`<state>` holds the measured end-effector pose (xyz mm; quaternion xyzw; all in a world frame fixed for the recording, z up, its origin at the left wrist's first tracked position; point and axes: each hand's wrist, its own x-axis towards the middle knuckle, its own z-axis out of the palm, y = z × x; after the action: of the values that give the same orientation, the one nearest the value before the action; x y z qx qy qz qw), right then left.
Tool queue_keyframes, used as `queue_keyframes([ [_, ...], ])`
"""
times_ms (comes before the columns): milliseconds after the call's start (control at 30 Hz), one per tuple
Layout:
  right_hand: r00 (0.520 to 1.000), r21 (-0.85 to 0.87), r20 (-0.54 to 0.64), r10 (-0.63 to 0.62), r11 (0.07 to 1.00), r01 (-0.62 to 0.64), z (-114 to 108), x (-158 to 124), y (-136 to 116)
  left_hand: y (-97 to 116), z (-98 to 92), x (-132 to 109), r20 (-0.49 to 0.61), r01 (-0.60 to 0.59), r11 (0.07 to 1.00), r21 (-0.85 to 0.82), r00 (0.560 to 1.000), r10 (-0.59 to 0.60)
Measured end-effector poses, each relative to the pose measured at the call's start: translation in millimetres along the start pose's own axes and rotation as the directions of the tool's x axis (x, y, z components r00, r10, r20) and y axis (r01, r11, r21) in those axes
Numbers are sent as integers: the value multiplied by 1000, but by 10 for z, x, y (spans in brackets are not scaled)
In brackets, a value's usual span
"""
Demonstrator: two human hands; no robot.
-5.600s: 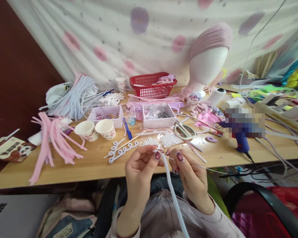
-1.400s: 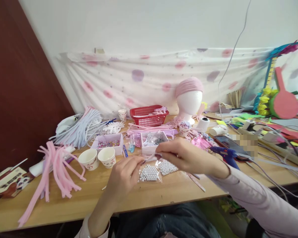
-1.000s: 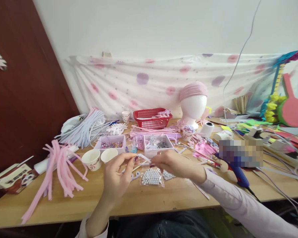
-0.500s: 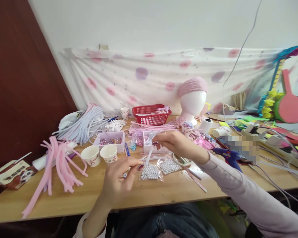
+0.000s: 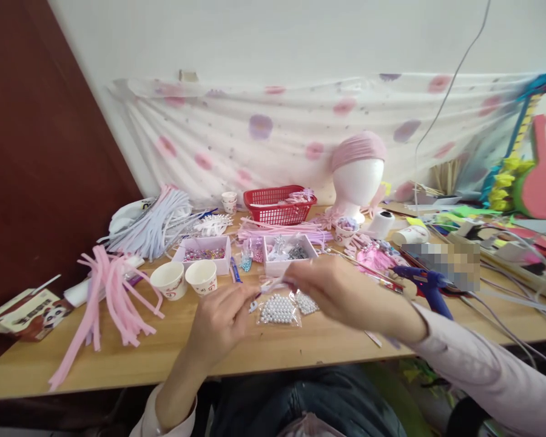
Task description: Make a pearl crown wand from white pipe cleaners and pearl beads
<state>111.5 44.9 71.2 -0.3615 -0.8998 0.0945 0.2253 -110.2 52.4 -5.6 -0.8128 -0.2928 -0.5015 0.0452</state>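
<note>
My left hand (image 5: 221,321) is closed, its thumb and fingertips pinching one end of a narrow pale lilac strip (image 5: 275,283). The strip curves across to my right hand (image 5: 334,294), whose fingers are closed on its other end. Whether it is ribbon or a fuzzy stem I cannot tell. A small white piece (image 5: 253,306) shows by the left fingertips. Right below the strip lies a clear bag of white pearl beads (image 5: 279,311); a second bead bag (image 5: 306,303) is partly covered by my right hand. Just behind stands a lilac box (image 5: 291,249) of silvery pieces.
Two paper cups (image 5: 168,282) and pink fuzzy stems (image 5: 113,297) lie left. A box of coloured beads (image 5: 204,255), a red basket (image 5: 279,206) and a foam head (image 5: 358,179) stand behind. At right are a blue glue gun (image 5: 423,282) and cables (image 5: 505,297).
My right hand has come down and nearer to me, from over the lilac box. The strip, stretched upward before, now bends low between both hands. The camera view has shifted slightly.
</note>
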Motion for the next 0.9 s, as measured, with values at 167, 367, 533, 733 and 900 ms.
queue_keyframes([
  [167, 999, 119, -31, -30, 992, 34, 92, 130, 461, 102, -142, 83, 64, 284, 906, -315, 958, -278],
  [367, 986, 151, 163, 21, 988, -46, 487, -144, 132, -36, 58, 125, -84, 363, 913, -184, 920, -382],
  [533, 999, 200, 42, -31, 980, 22, 131, -92, -53, -87, 142, 115, 41, 41, 999, -8, 998, -41],
  [733, 995, 294, -96, 5, 955, 24, -12, 84, 584, 28, -50, 118, 123, 270, 911, -311, 962, -243],
  [900, 999, 380, 45, -30, 925, 10, 464, -119, 592, 14, -21, 124, 76, 413, 785, -463, 900, -429],
])
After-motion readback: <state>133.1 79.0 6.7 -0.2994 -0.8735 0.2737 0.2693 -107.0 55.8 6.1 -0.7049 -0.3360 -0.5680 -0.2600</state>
